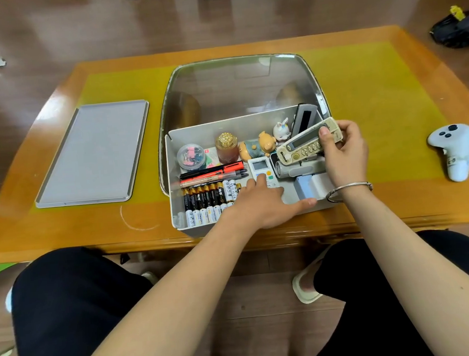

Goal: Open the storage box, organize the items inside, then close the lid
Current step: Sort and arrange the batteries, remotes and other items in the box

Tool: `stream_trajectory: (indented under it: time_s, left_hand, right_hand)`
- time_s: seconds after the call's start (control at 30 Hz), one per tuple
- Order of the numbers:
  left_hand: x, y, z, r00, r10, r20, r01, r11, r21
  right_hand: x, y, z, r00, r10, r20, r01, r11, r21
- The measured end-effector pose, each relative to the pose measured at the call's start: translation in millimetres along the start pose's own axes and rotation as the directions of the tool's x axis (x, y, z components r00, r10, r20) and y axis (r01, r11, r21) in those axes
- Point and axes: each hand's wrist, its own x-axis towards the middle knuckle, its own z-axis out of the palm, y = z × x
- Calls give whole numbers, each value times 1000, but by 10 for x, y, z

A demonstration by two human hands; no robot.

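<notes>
Box: the storage box [171, 166] sits in the middle of the surface [377, 103], its near wall at the near edge, right in front of the person; the clear lid [236, 86] stands open behind it.
Right hand: the right hand [344, 151] grips the right end of a beige remote [306, 141], thumb on its face, fingers curled behind.
Remote axis: the beige remote is raised above the box's right part, its long axis running from near-left to far-right, tilted up at the held end.
Left hand: the left hand [261, 201] reaches into the box, fingers fairly straight, fingertips pressing a small white remote [262, 168] that lies flat in the middle of the box; it grips nothing.
Under the raised remote: grey remotes [300, 169] lie in the right part, and a dark remote [304, 119] leans in the far-right corner.
Left part: batteries [207, 200] in rows near, pens [213, 174] lying left to right beyond them, then a tub of clips [191, 156], a gold-capped jar [227, 147] and toy figures [264, 144] along the far wall.
Nearer hand: the right, which already holds the beige remote over its likely slot.
Next move, likely: lay it down with its long side parallel to the grey remotes.
Outside the box: a grey tray [95, 153] left, a white controller [452, 150] right.
</notes>
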Motion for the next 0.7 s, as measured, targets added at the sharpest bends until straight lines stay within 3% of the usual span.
stream_trajectory:
  time_s: [0.7]
  left_hand:
    - [41,-114,-20,993,36,112,-21,991,-131]
  right_hand:
    - [-15,18,8,1000,8,-12,-8,1000,1]
